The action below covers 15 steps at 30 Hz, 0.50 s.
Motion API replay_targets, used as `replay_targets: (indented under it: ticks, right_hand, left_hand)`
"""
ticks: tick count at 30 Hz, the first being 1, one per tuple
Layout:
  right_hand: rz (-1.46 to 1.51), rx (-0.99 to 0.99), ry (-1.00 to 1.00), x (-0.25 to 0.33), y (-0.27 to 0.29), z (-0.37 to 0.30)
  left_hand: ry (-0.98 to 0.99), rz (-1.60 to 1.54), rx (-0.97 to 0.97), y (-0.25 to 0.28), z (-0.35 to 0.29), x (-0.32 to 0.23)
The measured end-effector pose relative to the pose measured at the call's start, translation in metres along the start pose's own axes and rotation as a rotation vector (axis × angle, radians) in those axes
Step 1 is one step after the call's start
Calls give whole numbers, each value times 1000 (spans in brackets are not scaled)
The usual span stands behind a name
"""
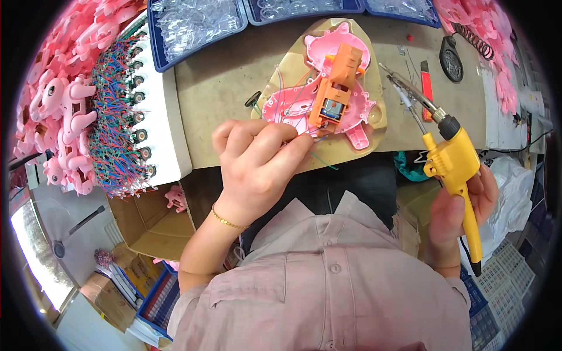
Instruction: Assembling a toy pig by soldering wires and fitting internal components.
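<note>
The pink toy shell half lies open side up just past the L hand, w/ an orange mechanism housing seated in it & thin wires trailing out. The L hand's fingers are drawn together at the housing's near end, among the wires; can't tell if any wire is pinched. The R hand grips a yellow soldering gun by its handle, metal tip pointing up & away, apart from the shell.

The shell looks light, stiff & a bit slick, best held by its outer rim. The housing prob. weighs more; sides are the safe hold. Wires look soft & fragile, esp. at the ends: light pinch on insulation only. The gun seems moderately heavy; handle only, as the tip may be hot.

Under the shell: a tan shaped tray on a dull tabletop. Beyond both hands, 3 blue bins w/ clear plastic parts; ahead of the R hand, a red utility knife. L of the L hand: a white rack w/ bundled wires & pink toy figures. Below it, a cardboard box.
</note>
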State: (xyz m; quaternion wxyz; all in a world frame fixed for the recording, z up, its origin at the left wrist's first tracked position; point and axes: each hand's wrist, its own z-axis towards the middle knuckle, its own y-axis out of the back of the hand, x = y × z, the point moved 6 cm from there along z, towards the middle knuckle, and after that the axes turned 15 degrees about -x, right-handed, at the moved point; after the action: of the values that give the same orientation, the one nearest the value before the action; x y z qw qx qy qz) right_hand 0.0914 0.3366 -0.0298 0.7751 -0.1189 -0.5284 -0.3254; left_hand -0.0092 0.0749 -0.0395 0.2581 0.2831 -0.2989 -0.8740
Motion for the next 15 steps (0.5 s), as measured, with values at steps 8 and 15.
replay_targets:
  ticks: [8,15]
  right_hand:
    - [17,-55,42,0,11,6]
    - [241,253,-36,14,-12,-3]
  left_hand:
    - [470,-244,-101,5,2,11]
    - [671,-322,-39,-11,0,16]
